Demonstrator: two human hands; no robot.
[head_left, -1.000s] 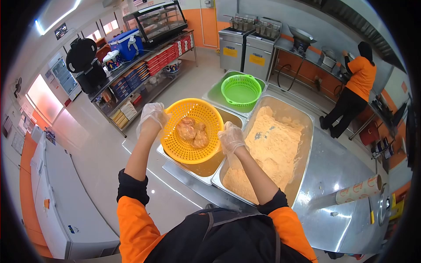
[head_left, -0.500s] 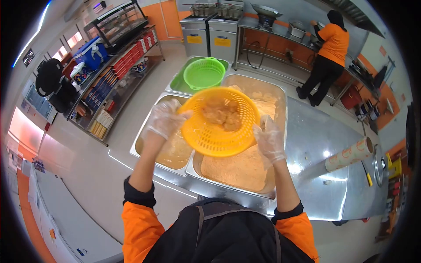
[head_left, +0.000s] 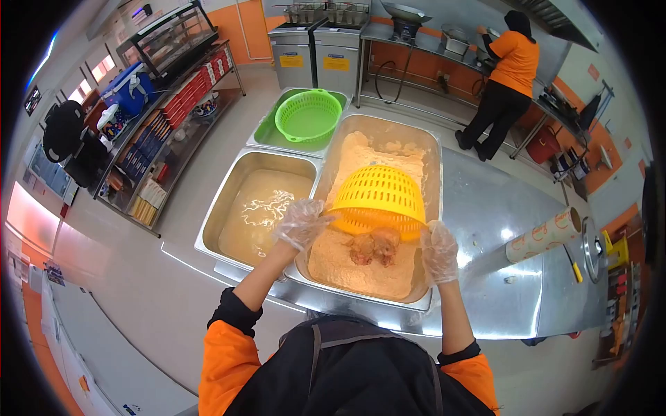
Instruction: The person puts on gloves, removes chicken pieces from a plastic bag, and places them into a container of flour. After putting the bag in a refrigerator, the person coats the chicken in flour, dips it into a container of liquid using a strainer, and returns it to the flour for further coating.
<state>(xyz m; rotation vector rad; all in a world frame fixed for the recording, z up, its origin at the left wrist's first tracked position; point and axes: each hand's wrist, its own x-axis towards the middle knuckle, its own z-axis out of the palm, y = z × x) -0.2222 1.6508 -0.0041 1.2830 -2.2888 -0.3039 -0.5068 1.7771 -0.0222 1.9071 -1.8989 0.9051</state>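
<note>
A yellow plastic colander [head_left: 380,194] is tipped toward me over a long metal pan [head_left: 436,173] of pale orange breading flour [head_left: 361,270]. Pieces of raw chicken [head_left: 374,247] are at its lower rim, over the flour. My left hand [head_left: 303,223], in a clear plastic glove, grips the colander's left edge. On the opposite edge, my gloved right hand [head_left: 439,253] is closed around the rim. Left of the flour stands a metal pan of cloudy liquid [head_left: 253,208]. Behind that, a green colander [head_left: 309,116] rests in another pan holding greenish liquid.
A paper roll [head_left: 544,236], a yellow-handled knife [head_left: 574,267] and a metal lid [head_left: 592,249] lie on the steel table [head_left: 479,208] to the right. Two fryers [head_left: 312,55] stand at the back. A co-worker [head_left: 510,83] in orange faces the rear counter.
The yellow colander has gone from nearly level to tipped toward me, lower over the flour. The chicken has slid from inside it to the near rim. Both hands moved with it.
</note>
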